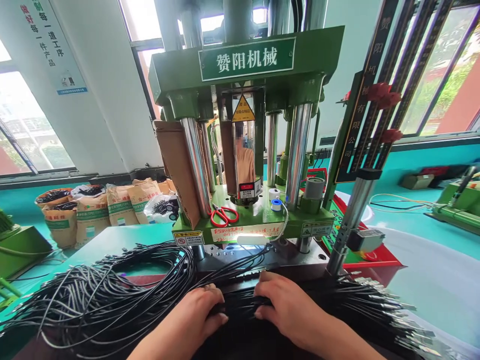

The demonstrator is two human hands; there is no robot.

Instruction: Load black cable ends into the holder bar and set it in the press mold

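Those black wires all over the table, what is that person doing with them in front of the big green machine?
A person has both hands pressed on a bundle of black wires lying across the table. The left hand and right hand rest side by side, fingers curled over the wires, right in front of the green machine. Red scissors lie on the machine's green ledge, untouched. Whether the fingers truly pinch any wire cannot be told.

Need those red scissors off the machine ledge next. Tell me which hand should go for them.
Left, probably. The red scissors lie on the green ledge slightly left of centre, nearer above the left hand than the right hand. Both hands rest on the black cable bundle.
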